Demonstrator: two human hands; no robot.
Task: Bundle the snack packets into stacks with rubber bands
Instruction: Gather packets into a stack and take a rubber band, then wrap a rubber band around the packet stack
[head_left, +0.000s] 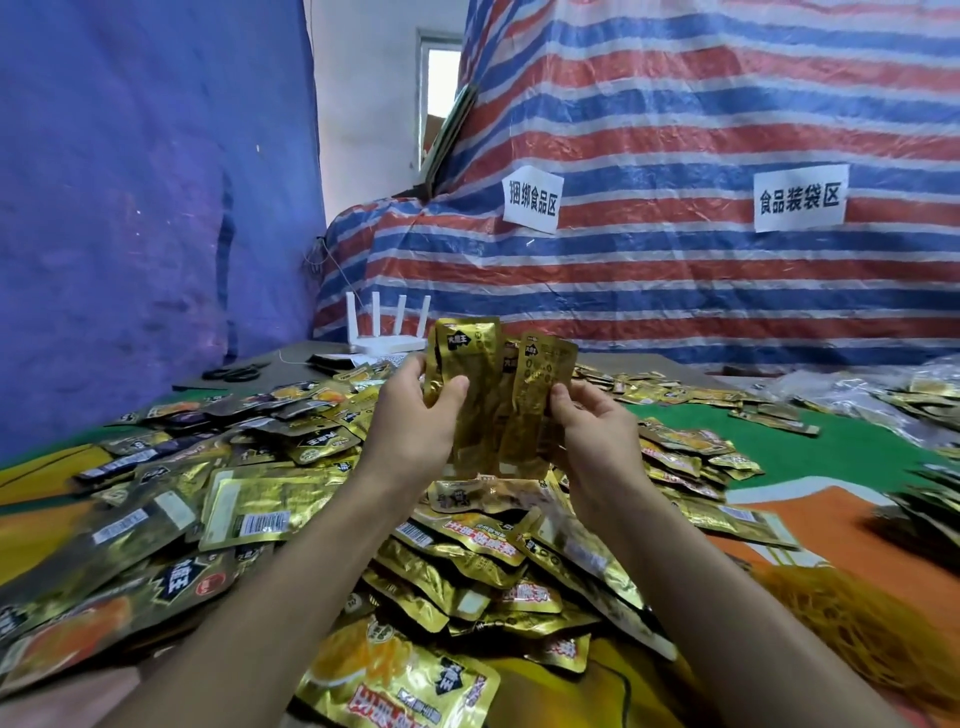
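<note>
Head view — hands (410, 423) (597, 431) grip packets (461, 349).

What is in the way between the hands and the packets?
Nothing visible. The left hand and the right hand already hold a few gold packets upright between them, above the loose pile.

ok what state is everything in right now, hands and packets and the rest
left hand: grips the held packets from the left
right hand: pinches the same packets from the right
held packets: upright, fanned out, no band visible on them
loose packets: heaped on the table, unbundled
rubber bands: loose tangled heap, blurred
router: antennas upright
</note>
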